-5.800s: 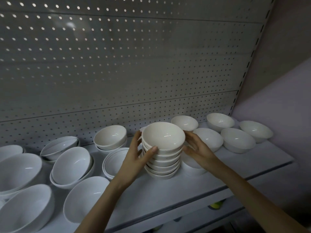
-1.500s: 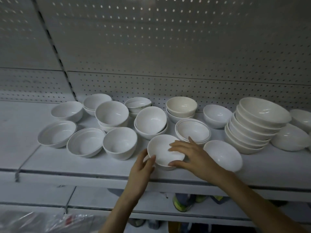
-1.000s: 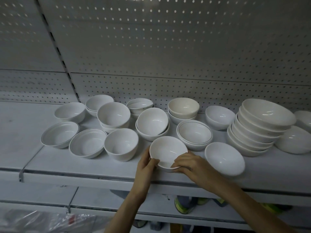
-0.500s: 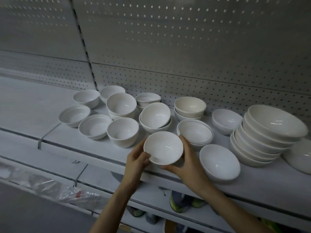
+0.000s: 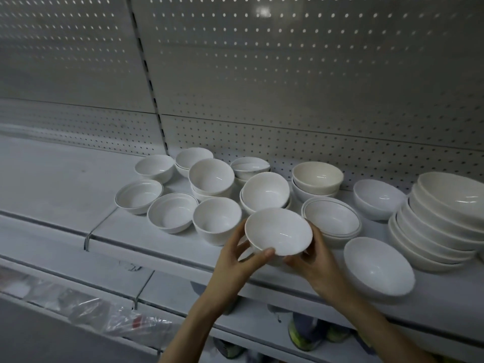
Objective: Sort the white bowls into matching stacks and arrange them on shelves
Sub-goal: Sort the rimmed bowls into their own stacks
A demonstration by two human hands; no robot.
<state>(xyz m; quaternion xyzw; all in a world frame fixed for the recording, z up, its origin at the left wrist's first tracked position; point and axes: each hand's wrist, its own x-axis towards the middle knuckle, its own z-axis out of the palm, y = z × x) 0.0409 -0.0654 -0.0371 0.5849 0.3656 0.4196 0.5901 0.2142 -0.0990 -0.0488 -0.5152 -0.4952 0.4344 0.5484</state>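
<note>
Left hand (image 5: 235, 255) and right hand (image 5: 317, 260) have fingers (image 5: 267, 252) curled round 1 small bowl (image 5: 279, 230), held over the shelf (image 5: 65, 184) at lower centre. Only 1 tall stack (image 5: 445, 224) done at right (loads left loose).

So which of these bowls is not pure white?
The cream bowl at the back, nested on a whiter bowl, just behind the dark-rimmed bowl. Its yellowish tint sets it apart; the rest look white.

Glossy, smooth, seemingly ceramic bowls (image 5: 279, 230) sit on a matt painted shelf (image 5: 65, 184) before perforated metal backing (image 5: 288, 82).
</note>
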